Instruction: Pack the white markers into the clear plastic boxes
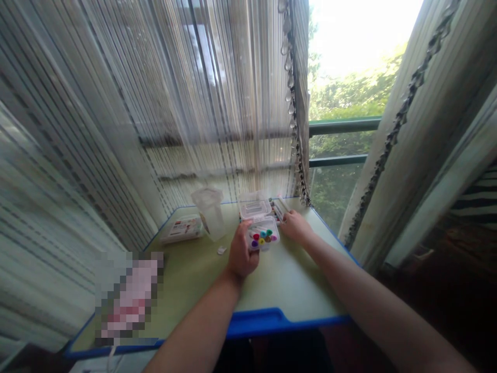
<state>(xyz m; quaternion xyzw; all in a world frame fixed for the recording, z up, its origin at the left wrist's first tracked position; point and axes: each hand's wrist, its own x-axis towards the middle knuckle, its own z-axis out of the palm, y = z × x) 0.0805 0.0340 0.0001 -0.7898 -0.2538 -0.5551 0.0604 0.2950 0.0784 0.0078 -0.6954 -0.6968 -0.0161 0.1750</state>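
Observation:
My left hand (243,251) grips a small clear plastic box (263,237) from its left side. Inside, several marker ends in red, yellow, green, blue and purple stand upright. Just behind it lies a second clear plastic box or lid (254,205). My right hand (295,228) rests on the pale green desk (279,280), its fingertips reaching toward a small bunch of markers (277,210) beside the box. I cannot tell whether those fingers hold anything.
A clear plastic cup (209,213) and a flat plastic pack (181,229) stand at the desk's back left. A small white scrap (221,250) lies nearby, and a pixelated object (128,295) sits front left. Sheer curtains (116,103) surround the desk, which has blue edging (252,322).

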